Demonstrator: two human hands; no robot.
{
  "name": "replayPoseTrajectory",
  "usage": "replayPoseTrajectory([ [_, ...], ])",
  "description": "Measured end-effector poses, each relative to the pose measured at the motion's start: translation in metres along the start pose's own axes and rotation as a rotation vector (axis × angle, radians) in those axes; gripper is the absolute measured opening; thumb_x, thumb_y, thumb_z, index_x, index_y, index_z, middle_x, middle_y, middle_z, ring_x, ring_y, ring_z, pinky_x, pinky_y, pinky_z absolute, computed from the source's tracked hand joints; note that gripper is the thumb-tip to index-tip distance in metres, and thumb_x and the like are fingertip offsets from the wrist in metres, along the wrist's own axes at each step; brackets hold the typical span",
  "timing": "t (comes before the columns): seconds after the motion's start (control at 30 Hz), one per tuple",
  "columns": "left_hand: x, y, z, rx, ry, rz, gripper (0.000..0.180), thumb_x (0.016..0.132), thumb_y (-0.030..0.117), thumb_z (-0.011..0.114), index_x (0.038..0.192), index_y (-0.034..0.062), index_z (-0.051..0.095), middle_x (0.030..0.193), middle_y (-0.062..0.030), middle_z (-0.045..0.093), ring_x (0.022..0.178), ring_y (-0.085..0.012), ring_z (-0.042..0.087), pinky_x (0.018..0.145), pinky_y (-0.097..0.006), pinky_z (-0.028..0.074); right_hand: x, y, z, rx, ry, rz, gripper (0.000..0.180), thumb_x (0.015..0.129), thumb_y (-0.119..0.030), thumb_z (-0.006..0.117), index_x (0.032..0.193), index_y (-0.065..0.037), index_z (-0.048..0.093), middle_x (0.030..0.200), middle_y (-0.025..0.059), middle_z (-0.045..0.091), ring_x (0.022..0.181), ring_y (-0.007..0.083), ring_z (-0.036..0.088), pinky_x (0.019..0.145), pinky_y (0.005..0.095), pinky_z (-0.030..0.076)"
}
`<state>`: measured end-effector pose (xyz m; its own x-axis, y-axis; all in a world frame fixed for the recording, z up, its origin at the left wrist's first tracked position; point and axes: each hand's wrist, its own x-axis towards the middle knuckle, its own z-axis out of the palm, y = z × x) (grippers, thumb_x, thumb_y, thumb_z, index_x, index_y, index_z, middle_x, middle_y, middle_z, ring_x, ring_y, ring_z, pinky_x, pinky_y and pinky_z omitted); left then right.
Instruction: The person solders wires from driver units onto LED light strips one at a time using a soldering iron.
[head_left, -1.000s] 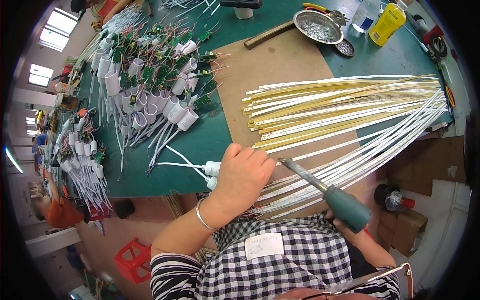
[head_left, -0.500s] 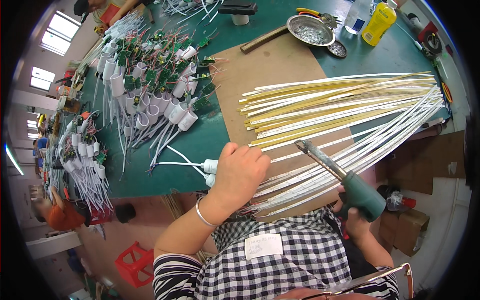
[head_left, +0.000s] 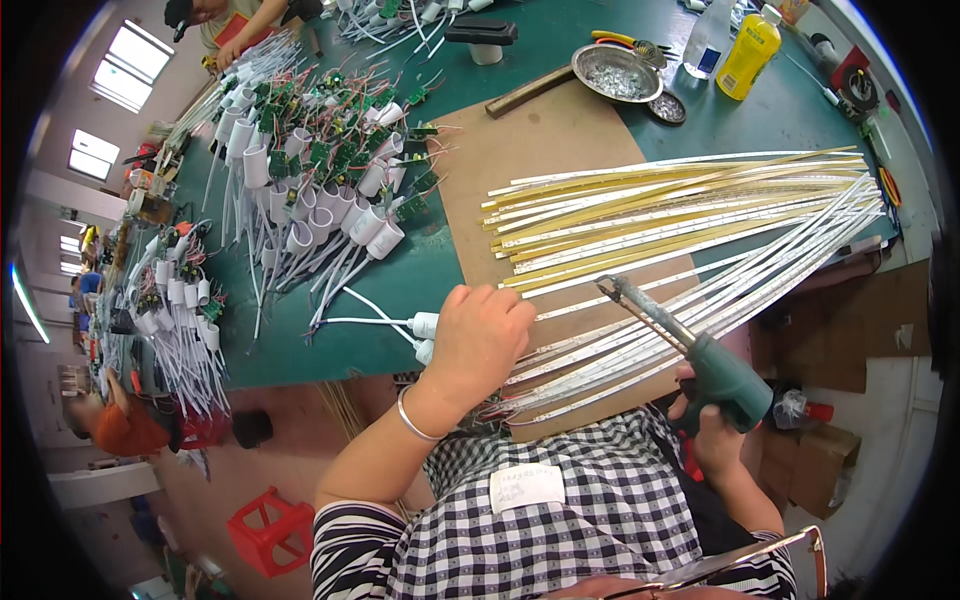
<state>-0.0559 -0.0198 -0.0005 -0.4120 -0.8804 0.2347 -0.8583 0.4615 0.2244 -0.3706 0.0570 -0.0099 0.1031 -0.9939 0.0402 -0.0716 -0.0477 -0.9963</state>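
My left hand is closed in a fist above the near edge of a brown board. What its fingers hold is hidden. Right beside it, two white plastic cylinders with white cables poke out to the left. A green-handled soldering gun is gripped in my right hand, its dark tip pointing up and left over the board. Long, narrow white and yellow LED strips fan across the board, and more white strips curve beneath the gun's tip.
Several white cylinders with green circuit boards and cables pile up at left on the green table. A metal bowl, a yellow bottle and a clear bottle stand at the back. Another person's arm reaches in at top left.
The view has shifted slightly, with the piled parts appearing a little farther right. Both hands keep nearly the same pose, and the soldering gun remains in my right hand.
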Motion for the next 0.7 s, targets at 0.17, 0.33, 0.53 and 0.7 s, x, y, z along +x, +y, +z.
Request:
replayPoseTrajectory([
  [0.17, -0.0004, 0.0001, 0.0006, -0.022, 0.049, 0.009, 0.012, 0.074, 0.01, 0.073, 0.081, 0.0119, 0.064, 0.081, -0.002, 0.06, 0.08, -0.0226, 0.058, 0.073, -0.038, 0.042, 0.0019, -0.001, 0.0014, 0.023, 0.014, -0.039, 0.064, 0.101, -0.053, 0.056, 0.131, 0.003, 0.054, 0.123, 0.0122, 0.065, 0.069, 0.0157, 0.063, 0.062, 0.0283, 0.049],
  [0.33, -0.001, -0.0008, 0.0017, -0.069, 0.03, -0.023, 0.01, 0.079, 0.011, 0.073, 0.083, 0.0101, 0.064, 0.081, -0.0049, 0.061, 0.081, -0.0269, 0.06, 0.073, -0.041, 0.044, 0.0021, 0.0023, 0.0008, 0.025, 0.007, -0.041, 0.065, 0.1, -0.053, 0.056, 0.132, 0.003, 0.053, 0.122, 0.0121, 0.065, 0.068, 0.0157, 0.063, 0.061, 0.0281, 0.048],
  [0.53, -0.0023, -0.0021, 0.0032, -0.088, 0.042, -0.032, 0.01, 0.08, 0.011, 0.073, 0.084, 0.0102, 0.064, 0.082, -0.0051, 0.061, 0.081, -0.0273, 0.059, 0.073, -0.041, 0.044, 0.0022, 0.007, -0.0036, 0.071, -0.014, -0.031, 0.059, 0.099, -0.042, 0.063, 0.135, 0.004, 0.052, 0.122, 0.0147, 0.066, 0.07, 0.0169, 0.065, 0.062, 0.0289, 0.053],
  [0.7, -0.0049, -0.0001, -0.0021, -0.14, 0.066, -0.052, 0.011, 0.08, 0.012, 0.074, 0.085, 0.0105, 0.064, 0.083, -0.0048, 0.063, 0.081, -0.027, 0.059, 0.074, -0.04, 0.043, 0.002, 0.0063, -0.0014, 0.066, 0.013, -0.026, 0.059, 0.099, -0.043, 0.063, 0.133, 0.003, 0.053, 0.119, 0.0141, 0.067, 0.07, 0.0165, 0.065, 0.062, 0.0283, 0.053],
])
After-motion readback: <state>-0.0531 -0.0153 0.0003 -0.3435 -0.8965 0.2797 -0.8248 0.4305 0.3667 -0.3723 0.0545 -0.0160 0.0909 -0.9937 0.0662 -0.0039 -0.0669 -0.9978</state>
